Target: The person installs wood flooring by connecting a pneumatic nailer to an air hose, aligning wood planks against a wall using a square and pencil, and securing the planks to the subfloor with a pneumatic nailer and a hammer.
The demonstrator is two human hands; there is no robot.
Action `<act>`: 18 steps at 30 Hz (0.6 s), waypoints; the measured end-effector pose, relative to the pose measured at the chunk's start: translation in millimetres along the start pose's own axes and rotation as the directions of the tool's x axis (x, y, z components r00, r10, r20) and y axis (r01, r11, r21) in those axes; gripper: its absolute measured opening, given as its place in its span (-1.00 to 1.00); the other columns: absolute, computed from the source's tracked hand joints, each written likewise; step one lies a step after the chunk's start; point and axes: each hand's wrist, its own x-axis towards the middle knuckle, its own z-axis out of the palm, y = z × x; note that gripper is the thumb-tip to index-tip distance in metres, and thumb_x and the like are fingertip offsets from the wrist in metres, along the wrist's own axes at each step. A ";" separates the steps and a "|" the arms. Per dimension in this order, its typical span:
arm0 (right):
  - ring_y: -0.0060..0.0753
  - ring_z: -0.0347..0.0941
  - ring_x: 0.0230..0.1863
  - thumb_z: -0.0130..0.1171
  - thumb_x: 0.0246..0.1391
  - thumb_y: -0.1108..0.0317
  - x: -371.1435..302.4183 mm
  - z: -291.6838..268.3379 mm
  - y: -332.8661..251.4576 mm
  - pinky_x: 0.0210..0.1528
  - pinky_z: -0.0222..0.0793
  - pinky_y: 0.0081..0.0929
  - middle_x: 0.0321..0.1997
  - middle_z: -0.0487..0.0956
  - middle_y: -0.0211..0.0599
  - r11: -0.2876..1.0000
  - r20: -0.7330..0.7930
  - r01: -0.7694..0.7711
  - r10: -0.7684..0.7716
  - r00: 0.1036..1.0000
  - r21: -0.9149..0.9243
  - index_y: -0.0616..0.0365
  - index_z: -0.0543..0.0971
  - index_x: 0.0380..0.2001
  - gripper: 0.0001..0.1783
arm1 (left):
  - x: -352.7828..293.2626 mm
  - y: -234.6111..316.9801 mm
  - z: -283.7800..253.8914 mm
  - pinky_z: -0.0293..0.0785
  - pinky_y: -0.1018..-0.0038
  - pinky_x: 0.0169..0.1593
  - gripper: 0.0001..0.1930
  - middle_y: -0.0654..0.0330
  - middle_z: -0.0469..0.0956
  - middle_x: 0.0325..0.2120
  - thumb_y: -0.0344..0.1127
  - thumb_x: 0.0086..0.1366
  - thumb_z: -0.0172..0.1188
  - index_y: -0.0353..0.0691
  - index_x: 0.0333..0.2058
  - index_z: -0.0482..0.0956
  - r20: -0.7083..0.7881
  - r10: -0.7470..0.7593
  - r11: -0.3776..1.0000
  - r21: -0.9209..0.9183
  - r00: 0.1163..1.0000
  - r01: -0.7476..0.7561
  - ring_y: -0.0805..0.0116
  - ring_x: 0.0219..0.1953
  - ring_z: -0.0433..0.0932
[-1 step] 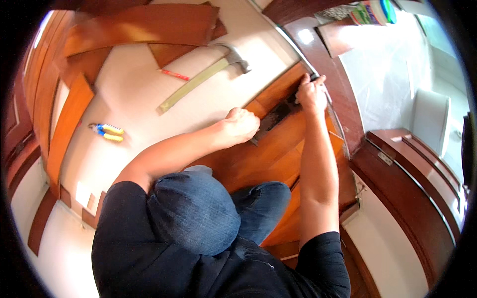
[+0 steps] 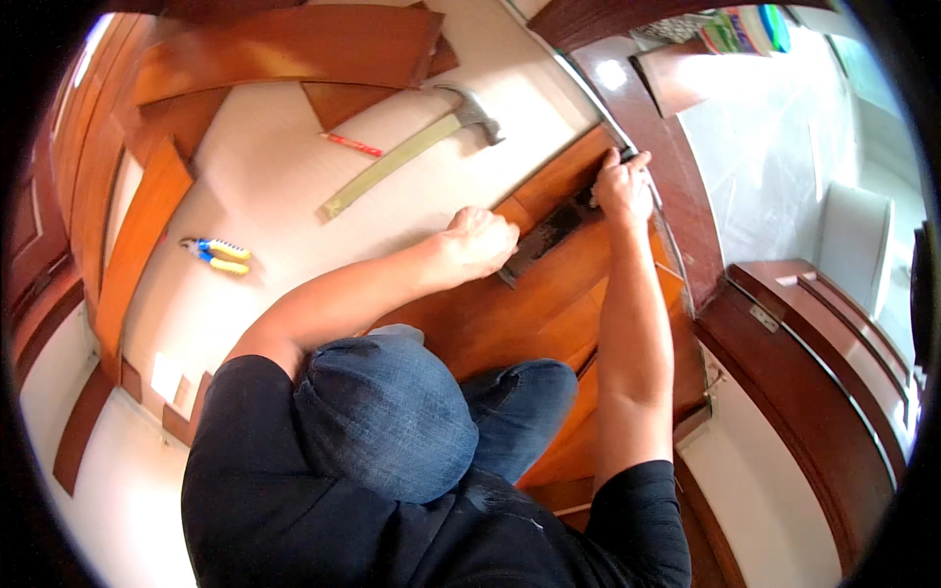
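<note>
The left hand (image 2: 480,243) was curled into a fist beside the orange-brown planks (image 2: 470,323); from my end I couldn't tell whether it held anything. The dark strip (image 2: 551,235) among them lay between both hands, reaching to the right hand (image 2: 623,188), whose fingers were bent around a small dark object (image 2: 628,154). Beyond, I saw a hammer (image 2: 400,160) and, farthest, a colourful tub (image 2: 740,29), its contents hidden.
</note>
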 end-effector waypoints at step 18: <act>0.19 0.51 0.14 0.07 0.39 0.04 -104.3 -17.6 15.4 0.14 0.49 -0.02 0.20 0.45 0.29 0.888 -0.052 0.174 -0.168 0.984 0.426 0.37 0.11 0.41 -0.22 | -28.8 -95.4 -68.8 0.50 0.02 0.06 -0.57 -0.25 0.57 -0.12 -0.09 0.35 0.20 -0.32 -0.03 0.37 -0.375 -0.416 0.909 -0.206 0.828 0.363 -0.17 -0.02 0.57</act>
